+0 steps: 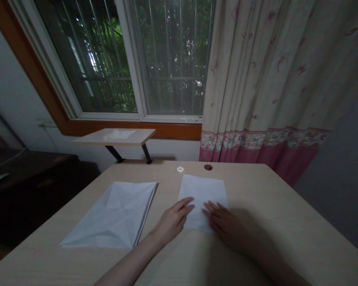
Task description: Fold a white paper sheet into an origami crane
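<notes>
Your L forearm is slanting in bare from approx. 7 o'clock, aiming btwn 1 & 2. Your L hand is resting palm down nr 6 o'clock, its fingers extending, slightly bent. Your R forearm is angling in from btwn 4 & 5, aiming abt 10. Your R hand is lying palm down nr 5, w/ fingers spreading a bit twd 10. Both hands are sitting apart.

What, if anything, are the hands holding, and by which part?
Nothing appears gripped: the left hand rests over the left edge of the white sheet, the right hand over its right edge.
</notes>
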Available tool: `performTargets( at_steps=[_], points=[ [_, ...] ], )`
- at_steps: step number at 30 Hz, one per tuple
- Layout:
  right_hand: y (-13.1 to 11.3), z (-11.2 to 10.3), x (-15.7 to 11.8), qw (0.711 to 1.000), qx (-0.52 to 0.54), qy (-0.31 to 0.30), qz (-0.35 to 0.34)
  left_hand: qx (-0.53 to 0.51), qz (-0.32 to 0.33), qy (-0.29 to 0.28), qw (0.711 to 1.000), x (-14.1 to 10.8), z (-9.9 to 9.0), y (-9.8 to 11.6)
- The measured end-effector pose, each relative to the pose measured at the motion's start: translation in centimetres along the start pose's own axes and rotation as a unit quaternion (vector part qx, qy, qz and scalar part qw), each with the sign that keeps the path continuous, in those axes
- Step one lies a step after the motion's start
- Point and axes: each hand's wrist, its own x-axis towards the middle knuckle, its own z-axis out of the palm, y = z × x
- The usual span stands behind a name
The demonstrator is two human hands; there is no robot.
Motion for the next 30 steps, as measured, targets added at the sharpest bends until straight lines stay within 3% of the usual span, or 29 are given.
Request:
performTargets(
  at_steps=[9, 18, 30],
  points=[
    [-0.2, -0.9, -0.4, 0.999, -0.013, -0.027, -0.018, -0.006, 0.005, -0.054, 0.999, 0.5, -1.3, 1.5],
    [0.1, -0.9, -0.7, 0.999, 0.003, -0.032, -0.027, -0.018, 0.074, -0.044, 0.996, 0.7, -1.2, 1.4],
    [-1.0, -2.8, -0.8, 1.0, 0.007, 0.027, -0.011, 0.012, 0.032, -0.012, 0.999, 0.7, -1.4, 1.6]
  ],
)
